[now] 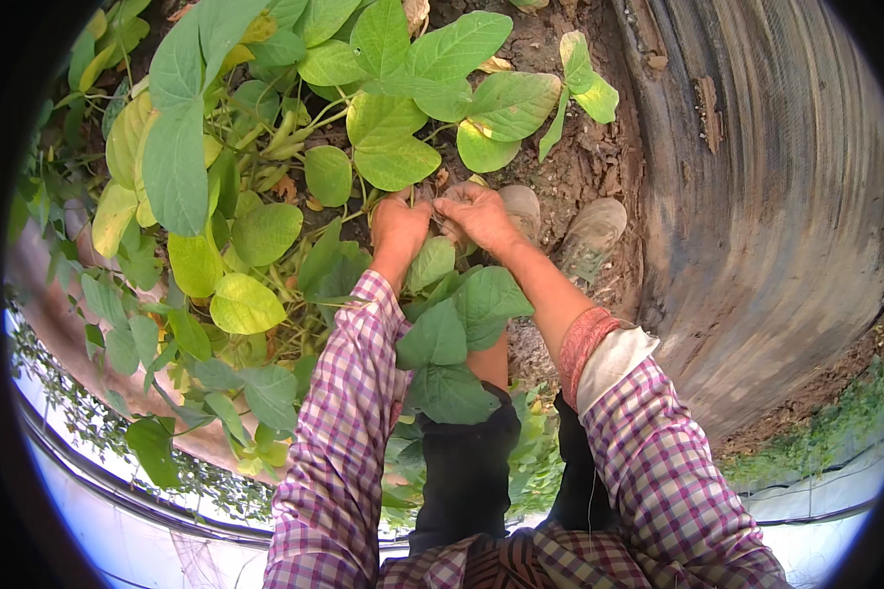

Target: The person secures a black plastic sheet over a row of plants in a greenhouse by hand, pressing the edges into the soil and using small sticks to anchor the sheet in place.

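My left hand (400, 224) is closed around something thin, apparently a plant stem, just below broad green leaves (394, 147). Close beside it, my right hand (475, 213) has its thumb and fingers drawn together near the left fingertips; what lies between them is too small to tell. Leafy bean-like plants (265, 228) with green and yellowing leaves stand to the left, with green pods (287, 143) among their stems. More green leaves (442, 339) hang between my forearms.
Two dirt-covered shoes (593, 232) stand on brown soil (538, 162) beyond my hands. A dark, streaked plastic ground sheet (751, 221) covers the ground at right. Low green growth (818, 427) and pale sheeting (825, 501) show along the lower right rim.
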The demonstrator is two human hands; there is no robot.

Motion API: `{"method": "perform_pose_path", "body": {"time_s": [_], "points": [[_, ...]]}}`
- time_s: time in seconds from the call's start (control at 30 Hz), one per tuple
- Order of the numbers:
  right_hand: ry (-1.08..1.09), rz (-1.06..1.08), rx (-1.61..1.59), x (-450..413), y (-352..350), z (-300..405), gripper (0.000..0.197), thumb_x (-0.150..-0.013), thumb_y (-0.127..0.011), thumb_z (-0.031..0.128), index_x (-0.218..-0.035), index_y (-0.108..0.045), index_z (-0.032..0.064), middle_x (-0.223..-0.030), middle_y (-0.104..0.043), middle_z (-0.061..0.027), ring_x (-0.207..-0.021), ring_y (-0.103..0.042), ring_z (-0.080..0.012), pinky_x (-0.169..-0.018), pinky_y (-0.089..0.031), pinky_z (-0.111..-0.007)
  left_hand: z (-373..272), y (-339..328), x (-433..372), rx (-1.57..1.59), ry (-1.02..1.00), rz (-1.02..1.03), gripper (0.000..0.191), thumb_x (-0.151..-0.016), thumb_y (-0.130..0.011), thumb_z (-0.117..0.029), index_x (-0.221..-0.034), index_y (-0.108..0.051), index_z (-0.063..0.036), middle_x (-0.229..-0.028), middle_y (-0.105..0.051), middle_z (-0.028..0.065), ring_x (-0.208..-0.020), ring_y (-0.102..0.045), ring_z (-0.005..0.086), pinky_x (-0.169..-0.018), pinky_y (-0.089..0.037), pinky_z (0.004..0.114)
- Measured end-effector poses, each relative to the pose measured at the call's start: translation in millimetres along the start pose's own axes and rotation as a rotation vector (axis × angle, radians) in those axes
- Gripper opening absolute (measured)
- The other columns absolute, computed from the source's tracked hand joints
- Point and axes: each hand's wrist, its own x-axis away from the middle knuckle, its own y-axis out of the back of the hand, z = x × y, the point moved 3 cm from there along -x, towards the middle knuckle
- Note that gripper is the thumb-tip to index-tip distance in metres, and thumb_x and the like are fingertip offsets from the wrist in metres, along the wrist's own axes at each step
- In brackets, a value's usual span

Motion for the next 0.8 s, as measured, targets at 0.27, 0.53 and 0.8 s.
{"method": "perform_pose_path", "body": {"time_s": [0.27, 0.53, 0.8], "points": [[0.416, -0.124, 0.834, 41.9, 39.1, 38.6, 0.026, -0.074, -0.066, 0.026, -0.088, -0.065, 0.0042, -0.081, -0.066, -0.0183, -0.080, -0.063, -0.0360, -0.075, -0.049, -0.043, 14.1, 14.2, 9.9, -0.095, 0.122, 0.047, 0.017, -0.078, -0.057, -0.016, -0.087, -0.064, -0.0033, -0.080, -0.067, 0.0081, -0.073, -0.061, 0.0194, -0.070, -0.046, 0.033], [0.531, -0.309, 0.924, 98.2, 13.5, 47.6, 0.018, -0.073, -0.064, 0.017, -0.081, -0.057, 0.0015, -0.081, -0.064, -0.0200, -0.076, -0.063, -0.0381, -0.071, -0.051, -0.046, -50.6, 22.7, 30.3, -0.070, 0.142, 0.137, 0.058, -0.078, -0.064, -0.042, -0.120, -0.057, -0.0027, -0.119, -0.060, 0.0237, -0.110, -0.056, 0.0394, -0.093, -0.042, 0.041], [0.336, -0.397, 0.401, 189.5, 153.5, 87.8, 0.020, -0.084, -0.061, 0.006, -0.102, -0.059, -0.0004, -0.074, -0.056, 0.0006, -0.064, -0.050, -0.0056, -0.058, -0.043, -0.023, 29.4, 20.8, 16.6, -0.052, 0.125, 0.171, 0.047, -0.083, -0.064, -0.034, -0.111, -0.059, 0.0027, -0.109, -0.063, 0.0235, -0.098, -0.061, 0.0377, -0.084, -0.047, 0.042]]}}
